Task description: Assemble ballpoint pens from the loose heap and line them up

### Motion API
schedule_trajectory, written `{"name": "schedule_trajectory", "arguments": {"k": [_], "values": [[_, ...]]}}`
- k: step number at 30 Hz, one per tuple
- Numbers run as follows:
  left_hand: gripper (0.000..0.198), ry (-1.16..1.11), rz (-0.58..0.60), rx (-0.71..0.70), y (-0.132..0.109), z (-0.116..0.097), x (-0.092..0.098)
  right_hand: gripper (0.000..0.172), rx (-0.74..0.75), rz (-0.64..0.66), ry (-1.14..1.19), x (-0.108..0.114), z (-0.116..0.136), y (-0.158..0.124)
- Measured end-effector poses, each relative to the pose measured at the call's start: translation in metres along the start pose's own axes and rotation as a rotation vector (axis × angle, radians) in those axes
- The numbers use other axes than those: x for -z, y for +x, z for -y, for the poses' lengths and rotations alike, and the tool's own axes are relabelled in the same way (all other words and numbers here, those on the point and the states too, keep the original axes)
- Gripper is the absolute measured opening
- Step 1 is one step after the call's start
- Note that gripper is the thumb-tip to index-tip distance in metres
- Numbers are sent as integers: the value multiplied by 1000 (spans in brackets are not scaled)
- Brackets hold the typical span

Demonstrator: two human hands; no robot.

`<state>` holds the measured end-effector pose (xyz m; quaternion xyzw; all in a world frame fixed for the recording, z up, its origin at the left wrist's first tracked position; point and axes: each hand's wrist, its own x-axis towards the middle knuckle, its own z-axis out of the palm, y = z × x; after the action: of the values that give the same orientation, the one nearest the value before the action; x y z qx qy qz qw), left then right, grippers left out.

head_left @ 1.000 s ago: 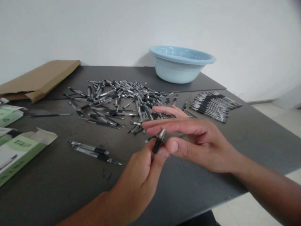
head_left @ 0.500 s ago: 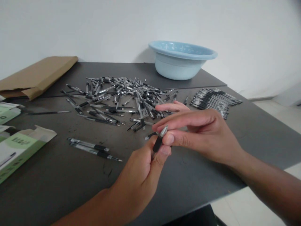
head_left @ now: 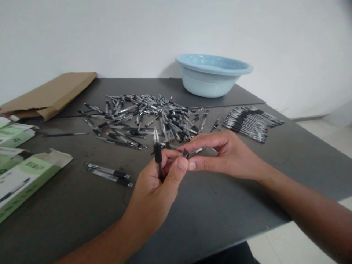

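A pen (head_left: 157,150) with a black grip and a clear conical tip stands upright in my left hand (head_left: 156,198), its lower end hidden in the palm. Thumb and index finger of that hand also pinch a small dark piece (head_left: 185,153), which looks like a pen cap. On the other side of this piece, my right hand (head_left: 233,157) has its thumb and fingertips closed on it. Two pens (head_left: 108,174) lie side by side left of my left hand. Beyond both hands spreads a loose heap of pens (head_left: 148,110).
Many pens lie in a neat row (head_left: 244,123) at the right. Behind them stands a light blue basin (head_left: 211,82). Green and white pen boxes (head_left: 33,179) sit at the left, with a brown paper envelope (head_left: 55,91) behind. The grey table (head_left: 214,220) ends at the lower right.
The pen has swung upright and moved left within my left hand. Both hands now meet at a small dark piece, where before they met at the pen's tip. The view has tilted slightly.
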<state>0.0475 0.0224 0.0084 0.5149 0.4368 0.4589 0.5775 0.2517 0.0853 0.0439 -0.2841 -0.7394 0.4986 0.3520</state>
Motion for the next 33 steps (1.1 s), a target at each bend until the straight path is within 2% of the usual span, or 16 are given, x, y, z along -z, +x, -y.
{"name": "schedule_trajectory", "arguments": {"k": [3, 8, 11, 14, 17, 21, 23, 25, 28, 33], "values": [[45, -20, 25, 14, 3, -2, 0, 45, 15, -34, 33, -1, -1, 1], [51, -82, 55, 59, 3, -5, 1, 34, 109, 0, 141, 2, -3, 3], [54, -113, 67, 100, 3, -7, 0, 29, 93, -8, 151, 1, 0, 2], [54, -133, 65, 144, 3, -10, -1, 17, 22, -57, 153, 0, 5, 0], [55, -126, 73, 149, 1, -10, -2, 9, -18, -179, 142, 2, 7, -1], [60, -208, 211, 196, -5, -1, 0, 18, 35, -316, 179, 8, 6, 2], [60, -290, 289, 279, -7, 3, 2, 20, 49, -339, 204, 8, 7, 2], [59, -348, 313, 329, -9, 5, 3, 18, 58, -337, 184, 6, 12, 2], [59, -393, 311, 325, -8, 7, 4, 14, 97, -331, 130, 2, 20, -2], [70, -401, 461, 337, 1, 22, 6, 16, 118, -398, -44, -1, 25, -7]]}}
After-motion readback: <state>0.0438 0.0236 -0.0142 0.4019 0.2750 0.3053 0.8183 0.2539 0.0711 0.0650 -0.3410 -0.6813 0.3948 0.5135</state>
